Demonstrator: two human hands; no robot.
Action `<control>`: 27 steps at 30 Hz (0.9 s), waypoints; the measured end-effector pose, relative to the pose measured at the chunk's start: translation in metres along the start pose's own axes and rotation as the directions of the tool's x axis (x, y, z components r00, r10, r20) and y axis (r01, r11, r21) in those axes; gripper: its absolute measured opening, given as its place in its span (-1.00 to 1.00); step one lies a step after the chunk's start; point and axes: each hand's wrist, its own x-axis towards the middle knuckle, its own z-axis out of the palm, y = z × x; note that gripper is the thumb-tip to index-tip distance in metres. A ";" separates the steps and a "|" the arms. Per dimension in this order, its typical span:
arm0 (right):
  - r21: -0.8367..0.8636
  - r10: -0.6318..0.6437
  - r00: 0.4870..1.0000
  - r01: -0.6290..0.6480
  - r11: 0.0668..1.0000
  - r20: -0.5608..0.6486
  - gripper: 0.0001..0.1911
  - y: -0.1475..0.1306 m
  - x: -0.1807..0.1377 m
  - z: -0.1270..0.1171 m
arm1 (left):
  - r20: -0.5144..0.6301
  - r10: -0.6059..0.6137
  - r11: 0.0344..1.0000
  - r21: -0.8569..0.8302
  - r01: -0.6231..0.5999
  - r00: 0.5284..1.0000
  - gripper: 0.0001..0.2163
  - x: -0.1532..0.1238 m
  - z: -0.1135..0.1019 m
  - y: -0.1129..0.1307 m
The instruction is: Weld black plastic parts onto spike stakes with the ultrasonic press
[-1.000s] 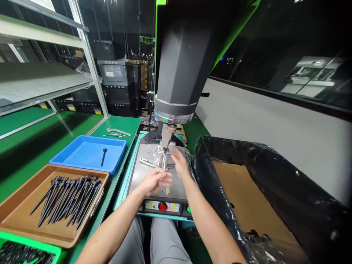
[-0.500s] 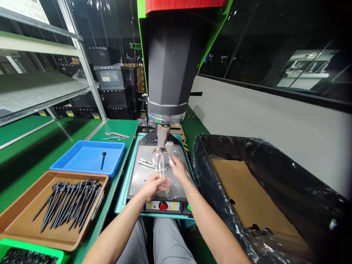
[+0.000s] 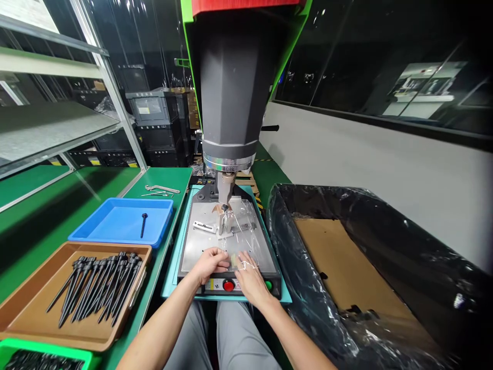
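Note:
A machine with a large dark grey head [image 3: 230,97] stands before me. Below its tool [image 3: 225,187], a black-headed part [image 3: 225,207] is held upright in a metal fixture [image 3: 224,231] on the grey plate [image 3: 192,254]. Clear plastic film [image 3: 244,216] hangs around the fixture and spreads to the right. My left hand [image 3: 210,264] is at the plate's front edge, fingers curled together; what they hold, if anything, is hidden. Beside it, my right hand [image 3: 250,277] lies flat, fingers stretched out, on the front part of the film.
A red button [image 3: 228,285] and a green button [image 3: 268,284] face me on the machine's front. At left are a blue tray [image 3: 115,218] with one black bolt, a brown tray [image 3: 23,308] with several, and a green bin [image 3: 50,347]. A film-lined box [image 3: 323,246] stands right.
Both hands have come down and back from the fixture to the plate's front edge. My right hand has flattened over the film, and the fixture now shows more plainly.

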 end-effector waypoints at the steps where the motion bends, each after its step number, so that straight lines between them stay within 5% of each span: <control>1: 0.024 -0.012 0.999 0.013 1.000 -0.031 -0.57 -0.004 -0.015 -0.002 | -0.020 -0.008 0.999 0.050 0.009 1.000 -0.64 -0.003 -0.005 -0.003; 4: 0.117 0.030 0.989 -0.013 0.993 -0.142 -0.67 -0.006 -0.060 -0.010 | -0.121 0.056 0.976 0.214 -0.029 0.991 -0.67 -0.020 -0.028 -0.017; 6: 0.137 0.156 0.957 -0.125 0.983 -0.243 -0.73 0.001 -0.084 -0.014 | -0.254 0.227 0.922 0.366 -0.124 0.940 -0.70 -0.034 -0.046 -0.030; 10: 0.140 0.459 0.773 -0.445 0.884 -0.437 -0.47 0.029 -0.105 -0.010 | -0.477 0.586 0.706 0.697 -0.125 0.656 -0.58 -0.056 -0.077 -0.066; 11: 0.165 0.518 0.738 -0.500 0.850 -0.432 -0.36 0.036 -0.105 -0.006 | -0.485 0.611 0.677 0.730 -0.096 0.625 -0.50 -0.058 -0.082 -0.075; 17: 0.300 0.661 0.709 -0.592 0.748 -0.247 -0.08 0.061 -0.097 0.014 | -0.426 0.566 0.669 0.738 -0.090 0.706 -0.31 -0.050 -0.104 -0.112; 27: 0.345 0.695 0.677 -0.609 0.714 -0.243 -0.07 0.057 -0.095 0.013 | -0.328 0.648 0.582 0.796 -0.169 0.687 -0.34 -0.047 -0.119 -0.122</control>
